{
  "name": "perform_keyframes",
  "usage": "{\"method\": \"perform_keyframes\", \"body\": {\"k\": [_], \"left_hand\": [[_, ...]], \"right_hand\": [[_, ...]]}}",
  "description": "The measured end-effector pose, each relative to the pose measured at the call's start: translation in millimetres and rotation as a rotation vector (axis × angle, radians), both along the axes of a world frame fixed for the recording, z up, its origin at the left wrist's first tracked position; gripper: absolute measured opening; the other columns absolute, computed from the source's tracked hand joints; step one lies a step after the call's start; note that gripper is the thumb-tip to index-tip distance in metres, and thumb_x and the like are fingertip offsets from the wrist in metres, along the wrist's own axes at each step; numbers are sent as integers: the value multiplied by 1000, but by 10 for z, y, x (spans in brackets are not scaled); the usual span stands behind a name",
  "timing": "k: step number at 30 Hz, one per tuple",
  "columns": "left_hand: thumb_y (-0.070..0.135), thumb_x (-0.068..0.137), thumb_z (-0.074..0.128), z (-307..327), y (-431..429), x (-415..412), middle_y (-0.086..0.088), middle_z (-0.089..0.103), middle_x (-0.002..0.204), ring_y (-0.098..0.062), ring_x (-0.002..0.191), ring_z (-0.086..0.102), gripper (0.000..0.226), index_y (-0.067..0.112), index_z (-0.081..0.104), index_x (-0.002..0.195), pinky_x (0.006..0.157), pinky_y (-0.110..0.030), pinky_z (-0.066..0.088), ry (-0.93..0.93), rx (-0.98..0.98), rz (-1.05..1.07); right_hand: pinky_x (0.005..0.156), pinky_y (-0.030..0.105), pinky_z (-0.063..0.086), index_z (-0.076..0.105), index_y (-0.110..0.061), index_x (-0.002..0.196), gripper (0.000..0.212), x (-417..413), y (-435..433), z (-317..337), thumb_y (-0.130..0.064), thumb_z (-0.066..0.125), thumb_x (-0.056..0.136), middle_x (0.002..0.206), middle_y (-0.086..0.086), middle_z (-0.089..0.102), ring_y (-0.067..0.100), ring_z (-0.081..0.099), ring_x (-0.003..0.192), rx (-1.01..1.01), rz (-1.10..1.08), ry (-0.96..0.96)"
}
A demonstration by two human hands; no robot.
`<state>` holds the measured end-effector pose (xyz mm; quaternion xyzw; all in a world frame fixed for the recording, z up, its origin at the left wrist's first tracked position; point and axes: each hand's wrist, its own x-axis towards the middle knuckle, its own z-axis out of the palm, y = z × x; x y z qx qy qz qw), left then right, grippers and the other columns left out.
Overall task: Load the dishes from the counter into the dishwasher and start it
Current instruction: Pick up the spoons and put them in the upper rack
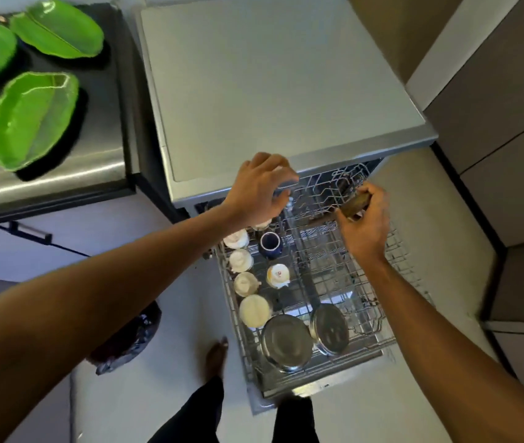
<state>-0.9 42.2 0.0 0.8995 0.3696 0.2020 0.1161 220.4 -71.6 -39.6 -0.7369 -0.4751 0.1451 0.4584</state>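
The dishwasher's wire rack (327, 270) is pulled out below the grey dishwasher top (270, 84). In the rack stand several upturned white cups (241, 260), a dark blue cup (270, 244) and two steel bowls (287, 342). My left hand (259, 190) hovers over the rack's back left, its curled fingers around a small bluish thing that is blurred. My right hand (366, 219) grips a brown glass-like object (355, 203) over the rack's back right. Several green leaf-shaped plates (30, 119) lie on the steel counter (62, 177) at the left.
Beige cabinet fronts (494, 123) rise on the right, close to the rack. A dark crumpled bag (129, 340) lies on the pale floor at the left. My bare foot (215, 356) and dark trouser legs stand just in front of the rack.
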Motion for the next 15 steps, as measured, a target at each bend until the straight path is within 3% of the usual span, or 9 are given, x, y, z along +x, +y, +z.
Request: {"method": "perform_keyframes", "body": {"k": [3,6,10,15], "left_hand": [[33,84,67,68,145,462,-2,57,133,-27,125,46,46,26,60,129,93,-43,41,135,-19,16],[38,84,68,54,323,950,-3,48,144,-27,134,38,61,28,50,141,101,-44,37,221,-58,13],[44,83,68,-42,499,1415,-6,45,144,-29,131,40,68,26,44,144,102,-44,37,277,-62,42],[61,75,65,-152,709,1711,-9,42,141,-31,128,40,79,27,40,142,104,-46,34,343,41,51]], "right_hand": [[76,30,60,50,-10,122,58,388,56,-174,-4,84,76,120,5,48,9,57,97,11,3,-86],[78,33,59,52,-8,118,52,788,195,-331,-6,84,77,121,10,49,5,53,95,20,-11,-89],[83,24,55,51,-10,118,47,1137,423,-450,-6,79,80,126,10,48,11,54,101,37,73,-159],[86,27,45,54,-12,121,33,1457,716,-714,-4,63,90,123,2,48,17,52,105,-78,189,-178]]}}
